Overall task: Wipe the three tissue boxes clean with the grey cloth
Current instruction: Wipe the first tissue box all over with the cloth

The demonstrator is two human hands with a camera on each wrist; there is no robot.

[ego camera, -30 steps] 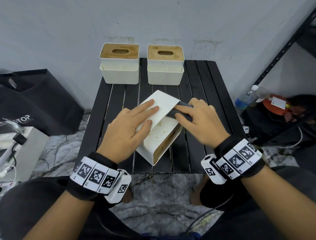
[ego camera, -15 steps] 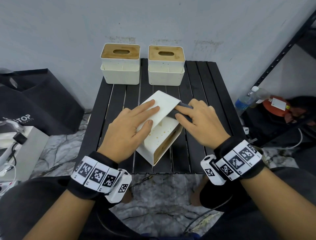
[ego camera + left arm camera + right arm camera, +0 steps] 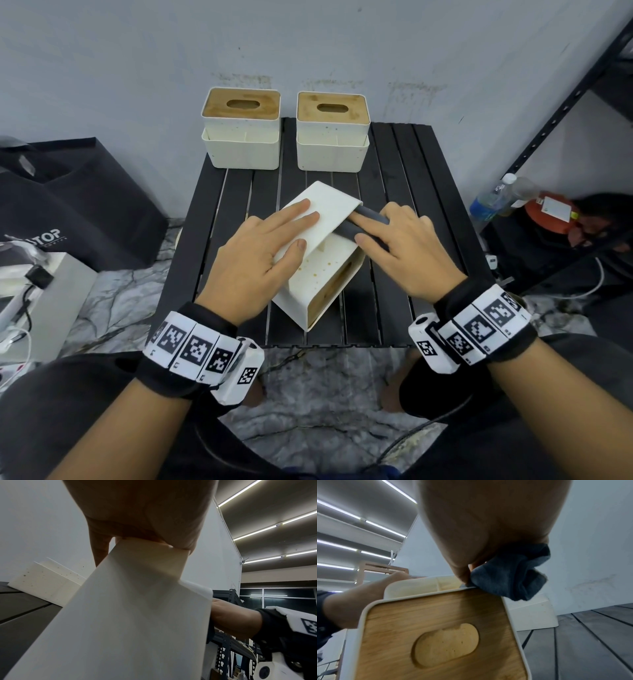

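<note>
Grey cloth point(image 3: 364, 224) under right hand point(image 3: 400, 246) wipes tipped box point(image 3: 318, 274), flat left hand point(image 3: 260, 253) steadying; two boxes point(image 3: 241, 130) behind look unwiped.

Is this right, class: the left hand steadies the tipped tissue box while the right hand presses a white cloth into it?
One detail is wrong: the cloth is grey, not white, as the right wrist view shows. The rest holds: the left hand steadies the tipped tissue box while the right hand presses the cloth into it.
</note>
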